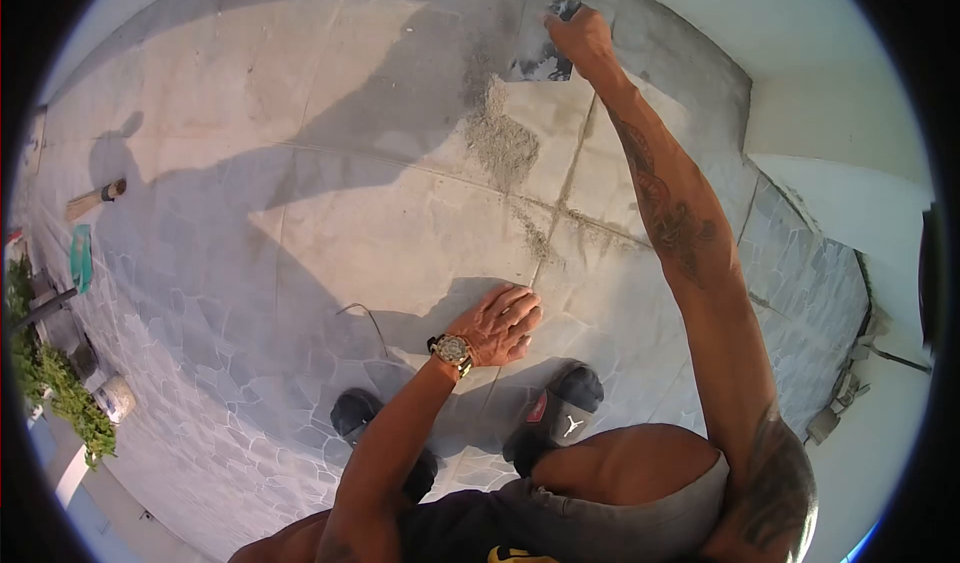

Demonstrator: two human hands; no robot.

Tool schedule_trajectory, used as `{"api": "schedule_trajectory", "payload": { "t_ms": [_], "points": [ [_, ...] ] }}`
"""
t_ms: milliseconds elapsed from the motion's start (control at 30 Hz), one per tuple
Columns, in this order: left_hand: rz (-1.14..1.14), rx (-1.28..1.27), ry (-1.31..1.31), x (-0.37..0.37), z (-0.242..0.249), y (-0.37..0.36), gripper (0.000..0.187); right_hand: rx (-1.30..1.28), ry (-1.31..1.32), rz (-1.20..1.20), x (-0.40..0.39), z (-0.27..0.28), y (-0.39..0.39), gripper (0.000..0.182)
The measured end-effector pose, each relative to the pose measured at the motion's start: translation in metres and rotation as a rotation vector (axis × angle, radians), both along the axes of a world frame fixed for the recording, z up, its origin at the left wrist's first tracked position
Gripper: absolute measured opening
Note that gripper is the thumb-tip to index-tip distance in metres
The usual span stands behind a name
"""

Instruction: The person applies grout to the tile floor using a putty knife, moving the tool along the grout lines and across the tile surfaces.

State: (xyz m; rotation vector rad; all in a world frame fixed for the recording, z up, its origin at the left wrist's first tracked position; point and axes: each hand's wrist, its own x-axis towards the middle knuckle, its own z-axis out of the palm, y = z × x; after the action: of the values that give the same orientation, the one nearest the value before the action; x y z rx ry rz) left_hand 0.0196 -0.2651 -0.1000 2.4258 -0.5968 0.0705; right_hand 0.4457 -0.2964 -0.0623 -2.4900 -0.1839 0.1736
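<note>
Far out at the top of the head view, my right hand [583, 35] is closed round the handle of a plastering trowel [541, 67]. Its flat rectangular blade, smeared dark and whitish, lies against the floor tiles [350, 223]. Just left of the blade and nearer to me, a heap of grey, sandy powder [502, 148] spreads over the tiles, with a thinner trail along the joints. My left hand [497, 325] rests palm down on the floor in front of my feet, fingers stretched out and holding nothing. A watch sits on that wrist.
A thin bent wire [372, 325] lies left of my left hand. Over on the left are a brush [97, 199], a teal object [80, 259], green plants [70, 398] and a bucket [115, 400]. A white wall [840, 123] borders the right side.
</note>
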Motion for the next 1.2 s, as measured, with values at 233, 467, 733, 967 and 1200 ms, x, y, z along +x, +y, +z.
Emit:
{"api": "schedule_trajectory", "payload": {
  "t_ms": [233, 467, 733, 967, 1200],
  "points": [
    [0.000, -0.004, 0.020, -0.002, -0.001, -0.002, 0.056, 0.430, 0.240, -0.163, -0.094, 0.023, -0.114, 0.031],
    [-0.008, 0.012, 0.013, 0.001, 0.002, -0.002, 0.056, 0.073, 0.186, -0.105, -0.114, 0.028, -0.075, 0.033],
    [-0.003, 0.023, -0.003, -0.001, 0.000, -0.003, 0.053, -0.014, 0.067, -0.002, -0.124, -0.006, -0.068, 0.026],
    [-0.007, 0.028, 0.039, -0.003, 0.002, -0.003, 0.050, 0.366, 0.200, -0.127, -0.152, 0.015, -0.093, 0.046],
    [0.005, 0.028, -0.007, 0.004, 0.002, -0.001, 0.049, 0.141, 0.206, -0.092, -0.130, 0.030, -0.062, 0.041]
  ]
}}
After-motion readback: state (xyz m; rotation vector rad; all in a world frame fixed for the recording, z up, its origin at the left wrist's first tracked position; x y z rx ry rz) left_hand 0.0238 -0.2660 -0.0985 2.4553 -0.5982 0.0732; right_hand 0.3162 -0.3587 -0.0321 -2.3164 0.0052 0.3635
